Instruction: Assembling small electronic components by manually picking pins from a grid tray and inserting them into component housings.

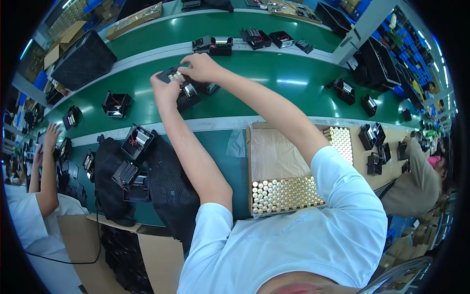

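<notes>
Over the green belt, my left hand (166, 89) is closed around a black battery holder (169, 72), thumb along its near side. My right hand (200, 67) reaches in from the right with bent fingers, its thumb and fingertips closed at small gold-ended batteries (176, 77) on that holder. Part of the holder is hidden by both hands. Just below them sits an open black plastic box (188, 101) with a shiny part inside. A cardboard tray (250, 166) in front of me carries rows of upright gold-topped batteries (284, 194).
More open black boxes stand on the belt (274, 100), such as one box (116, 104) at left and another box (344, 91) at right. Black mesh cloth (171, 176) lies under stacked boxes (137, 142). Co-workers' arms show at left (47, 166) and right (416, 161).
</notes>
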A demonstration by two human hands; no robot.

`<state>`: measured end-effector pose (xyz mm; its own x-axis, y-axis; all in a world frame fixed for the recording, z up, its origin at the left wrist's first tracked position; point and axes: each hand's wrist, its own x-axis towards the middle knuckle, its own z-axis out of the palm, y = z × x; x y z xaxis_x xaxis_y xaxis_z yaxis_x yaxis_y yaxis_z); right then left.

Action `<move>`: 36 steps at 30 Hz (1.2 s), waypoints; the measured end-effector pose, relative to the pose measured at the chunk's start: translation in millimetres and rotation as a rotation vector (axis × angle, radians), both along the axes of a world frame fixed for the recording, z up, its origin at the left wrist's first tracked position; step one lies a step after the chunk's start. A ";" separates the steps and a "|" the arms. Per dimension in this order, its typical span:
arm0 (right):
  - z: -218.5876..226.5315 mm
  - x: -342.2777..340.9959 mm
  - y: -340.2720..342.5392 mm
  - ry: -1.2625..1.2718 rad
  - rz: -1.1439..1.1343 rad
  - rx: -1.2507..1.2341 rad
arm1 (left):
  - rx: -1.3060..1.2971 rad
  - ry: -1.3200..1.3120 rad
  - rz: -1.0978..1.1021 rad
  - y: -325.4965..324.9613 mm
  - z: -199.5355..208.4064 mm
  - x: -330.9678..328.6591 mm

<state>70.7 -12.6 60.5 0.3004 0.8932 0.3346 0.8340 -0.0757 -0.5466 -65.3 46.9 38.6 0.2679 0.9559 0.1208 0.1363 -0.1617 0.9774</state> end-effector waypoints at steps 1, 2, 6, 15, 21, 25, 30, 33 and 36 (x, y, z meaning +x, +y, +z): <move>-4.8 6.1 -2.3 0.006 -0.011 0.006 | 0.028 0.137 0.073 -4.2 10.1 -4.6; -12.7 13.5 -7.6 -0.149 0.010 -0.005 | 0.057 0.272 0.146 -9.2 19.2 -9.3; -35.8 37.8 -36.5 -0.607 0.059 -0.048 | 0.325 0.566 0.319 -16.3 23.9 -6.2; -14.2 74.0 -127.8 -0.418 0.277 -0.232 | 0.757 0.782 0.197 -4.1 -36.0 40.4; 21.5 107.2 -200.8 -0.316 0.182 -0.385 | 0.483 0.743 -0.058 -16.1 -8.1 47.0; 49.0 112.1 -260.0 -0.219 0.096 -0.339 | 0.460 0.588 -0.286 -19.4 9.4 43.9; 79.5 84.9 -331.3 -0.025 0.194 -0.383 | 0.389 0.341 -0.426 -62.7 53.9 67.2; 79.6 71.9 -360.7 0.025 0.301 -0.448 | 0.419 0.390 -0.579 -90.6 68.6 71.3; 66.0 67.6 -394.2 -0.036 0.377 -0.461 | 0.464 0.423 -0.747 -121.2 73.3 91.1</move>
<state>138.2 -406.8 126.5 -0.0701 0.9915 -0.1092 0.8668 0.0064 -0.4985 25.7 -74.2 111.9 0.8934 0.4039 0.1969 0.1670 -0.7053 0.6889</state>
